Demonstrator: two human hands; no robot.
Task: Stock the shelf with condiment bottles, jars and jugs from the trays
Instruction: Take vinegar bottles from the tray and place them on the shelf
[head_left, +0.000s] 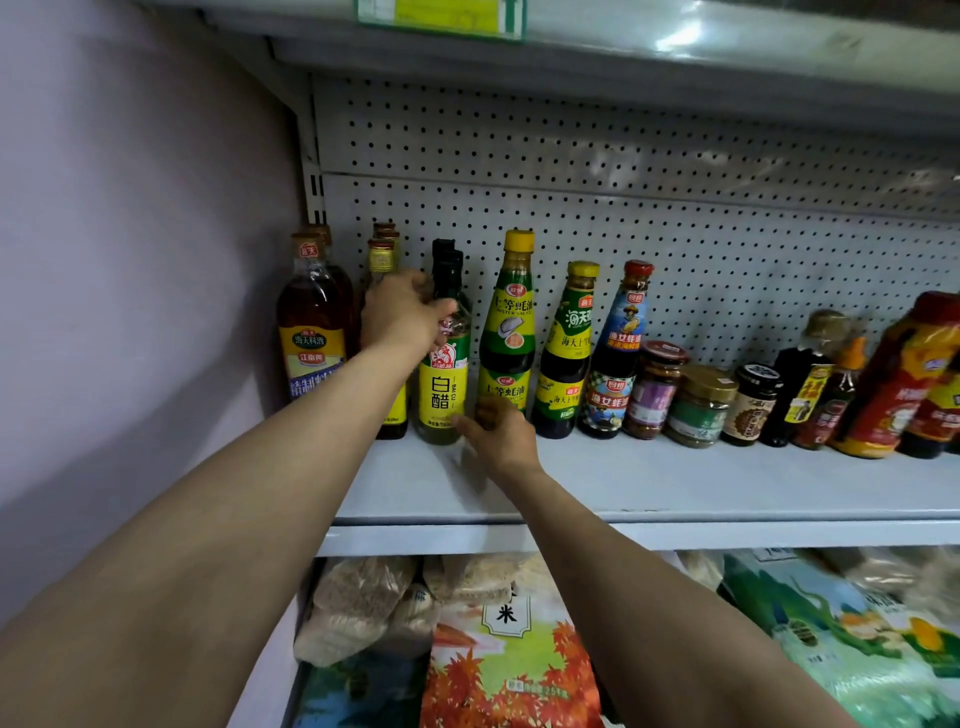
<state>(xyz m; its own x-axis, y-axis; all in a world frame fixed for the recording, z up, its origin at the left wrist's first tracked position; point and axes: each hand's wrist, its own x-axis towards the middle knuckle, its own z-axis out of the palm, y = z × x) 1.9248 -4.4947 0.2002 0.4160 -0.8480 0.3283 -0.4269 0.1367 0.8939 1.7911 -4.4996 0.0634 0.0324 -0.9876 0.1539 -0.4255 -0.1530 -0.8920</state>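
Observation:
A white vinegar bottle (444, 379) with a black cap and yellow label stands on the grey shelf (675, 483). My left hand (402, 312) grips its upper body and neck. My right hand (498, 428) rests at the base between this bottle and the tall yellow-capped oyster sauce bottle (511, 322), fingers curled against the oyster sauce bottle's foot. To the left stand a cooking wine bottle (311, 322) and a yellow-labelled bottle (384, 260) partly hidden by my left hand.
Right of the oyster sauce stand more sauce bottles (569, 353), several jars (701, 405) and red-capped jugs (904, 379). A pegboard back panel (675, 208) closes the shelf. Bags of rice and grain (509, 665) fill the level below. A wall (130, 260) bounds the left side.

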